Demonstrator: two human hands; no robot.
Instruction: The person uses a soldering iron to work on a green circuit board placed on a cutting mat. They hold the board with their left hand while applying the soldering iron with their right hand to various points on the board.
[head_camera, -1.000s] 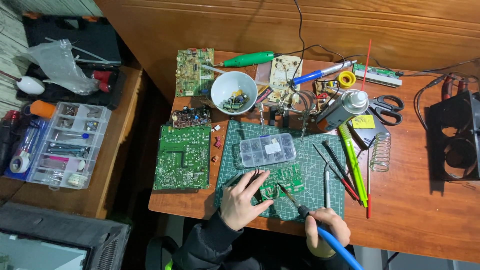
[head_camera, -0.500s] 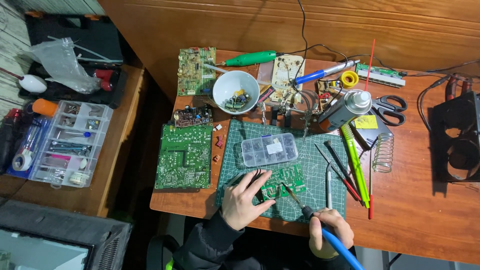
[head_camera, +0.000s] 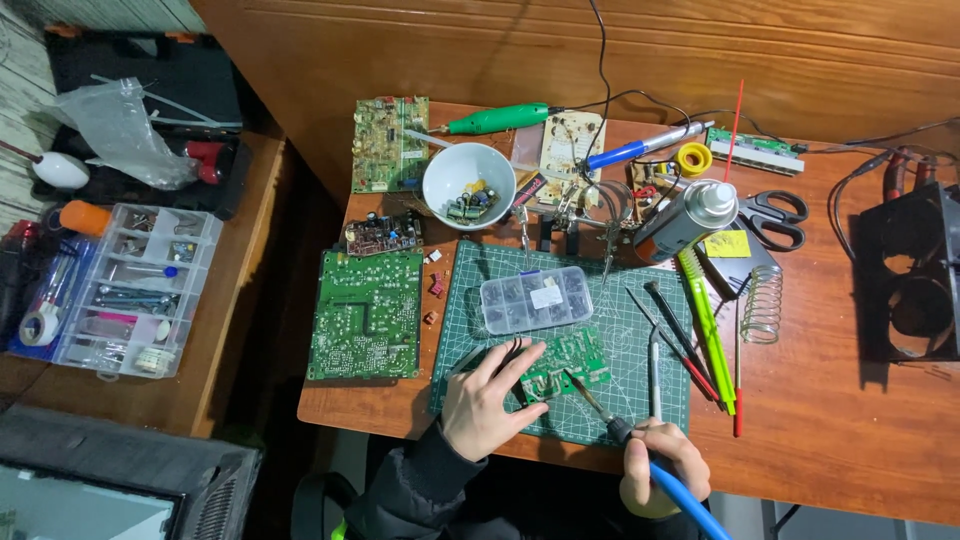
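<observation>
The left hand (head_camera: 485, 408) lies flat, fingers spread and pressing on the near-left edge of a small green circuit board (head_camera: 565, 362), which sits on the green cutting mat (head_camera: 640, 330) at the front of the wooden table (head_camera: 840, 420); the right hand (head_camera: 662, 470) is clenched around a blue-handled soldering iron (head_camera: 640, 450), its tip touching the board's middle; just behind the board lies a clear compartment box (head_camera: 536, 299); a larger green circuit board (head_camera: 366, 314) rests left of the mat; a white bowl (head_camera: 468, 184) of components stands further back; a spray can (head_camera: 686, 220) lies tilted to the right.
</observation>
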